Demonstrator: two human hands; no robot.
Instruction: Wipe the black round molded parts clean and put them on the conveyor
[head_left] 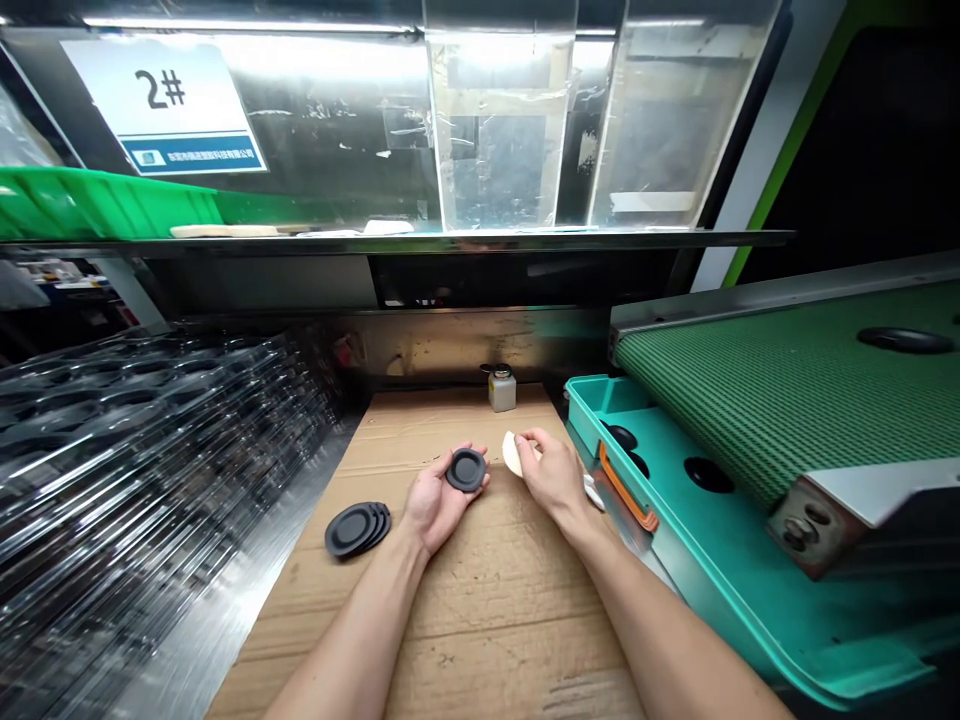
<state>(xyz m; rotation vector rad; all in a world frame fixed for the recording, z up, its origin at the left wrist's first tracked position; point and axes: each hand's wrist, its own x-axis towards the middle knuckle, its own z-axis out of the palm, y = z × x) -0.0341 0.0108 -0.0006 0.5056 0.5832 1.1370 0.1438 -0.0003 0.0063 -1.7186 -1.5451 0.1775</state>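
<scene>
My left hand (pixel 439 505) is palm up over the cardboard (pixel 480 620), its fingers curled round a small round black part (pixel 466 470). Just to the right, my right hand (pixel 553 475) pinches a thin cream-white pad (pixel 512 454); the two hands are apart. Several black round parts (pixel 352 530) lie overlapping on the cardboard, left of my left wrist. Beyond the hands, a small square bottle (pixel 502 388) with a dark top stands near the cardboard's far edge.
Stacked clear plastic trays (pixel 135 450) fill the left side. At the right, a teal bin (pixel 697 560) holds black round parts beneath a green conveyor belt (pixel 787 370) carrying another. A metal shelf (pixel 480 241) crosses the back, with a green tray (pixel 105 205) on it.
</scene>
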